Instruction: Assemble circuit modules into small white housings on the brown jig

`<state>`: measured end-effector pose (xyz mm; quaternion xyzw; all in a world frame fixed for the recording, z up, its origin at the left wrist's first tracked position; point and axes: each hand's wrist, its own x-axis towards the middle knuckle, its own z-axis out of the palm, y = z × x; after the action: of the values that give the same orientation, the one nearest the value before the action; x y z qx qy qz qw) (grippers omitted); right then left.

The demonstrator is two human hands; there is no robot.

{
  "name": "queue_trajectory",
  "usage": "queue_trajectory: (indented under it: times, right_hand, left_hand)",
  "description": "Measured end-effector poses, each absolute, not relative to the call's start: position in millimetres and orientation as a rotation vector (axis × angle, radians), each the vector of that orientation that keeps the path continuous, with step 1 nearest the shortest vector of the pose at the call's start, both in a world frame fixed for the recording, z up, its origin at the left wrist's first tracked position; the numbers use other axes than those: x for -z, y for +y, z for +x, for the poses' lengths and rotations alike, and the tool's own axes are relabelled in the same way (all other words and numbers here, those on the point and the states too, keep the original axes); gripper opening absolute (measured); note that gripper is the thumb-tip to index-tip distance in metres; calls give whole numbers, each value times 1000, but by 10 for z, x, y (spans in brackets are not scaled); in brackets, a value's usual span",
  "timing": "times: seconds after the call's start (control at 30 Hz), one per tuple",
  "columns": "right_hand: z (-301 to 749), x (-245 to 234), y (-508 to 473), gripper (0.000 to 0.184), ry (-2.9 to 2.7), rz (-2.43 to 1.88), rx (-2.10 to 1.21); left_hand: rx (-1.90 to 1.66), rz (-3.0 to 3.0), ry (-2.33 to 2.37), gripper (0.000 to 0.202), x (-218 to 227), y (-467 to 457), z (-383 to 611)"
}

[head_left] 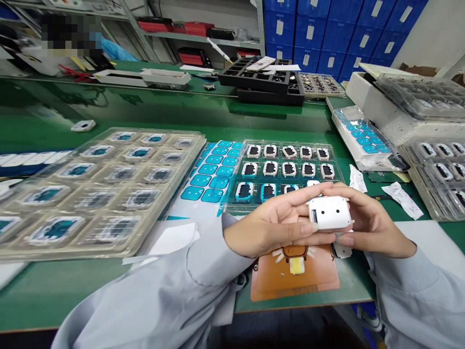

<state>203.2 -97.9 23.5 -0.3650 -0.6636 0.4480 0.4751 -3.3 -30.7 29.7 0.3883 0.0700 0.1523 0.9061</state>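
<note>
Both hands hold a small white plastic casing point(331, 213), rounded at the corners, with two dark holes in its face and a dark slot at its left end. My left hand point(278, 223) is closed on its left side, thumb along the near edge. On the right side, the fingers and thumb of my right hand point(370, 223) grip it too. Beneath the hands lies an orange-brown plate point(294, 276) bearing a holder with a yellow and white pad. Part of another white piece point(342, 250) shows under my right hand.
To the left lies a large clear tray point(105, 194) of framed parts. Ahead are blue sticker sheets point(209, 177) and a clear tray point(288, 160) of white casings. Black divided trays point(259, 77) stand at the back. Crumpled white paper point(403, 199) and stacked trays point(436, 169) are at right.
</note>
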Motion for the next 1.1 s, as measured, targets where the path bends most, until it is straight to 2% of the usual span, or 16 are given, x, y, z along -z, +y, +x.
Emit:
queue_trajectory:
  times: [0.23, 0.37, 0.6, 0.7, 0.83, 0.97, 1.1]
  right_hand:
    - [2036, -230, -986, 42, -1554, -927, -1113]
    - [2000, -200, -988, 29, -1451, -994, -1062]
    - [1956, -110, -982, 28, -1415, -989, -958]
    - [1967, -100, -976, 32, -1549, -985, -784]
    - [2004, -131, -993, 41, -1695, -944, -252]
    - [2029, -151, -1019, 18, -1907, -839, 147]
    - [2044, -105, -1010, 16, -2030, -797, 225]
  left_hand:
    - [-341, 871, 134, 68, -265, -322, -31]
    - [-441, 1079, 219, 68, -234, -381, -6]
    - [-673, 1389, 203, 38, -188, -410, 49]
    - [-653, 1461, 284, 35, -180, -401, 49]
    - [-627, 1566, 339, 33, -199, -401, 53]
    - [-579, 1703, 268, 26, -212, -403, 68]
    - [-532, 1757, 197, 24, -204, -401, 66]
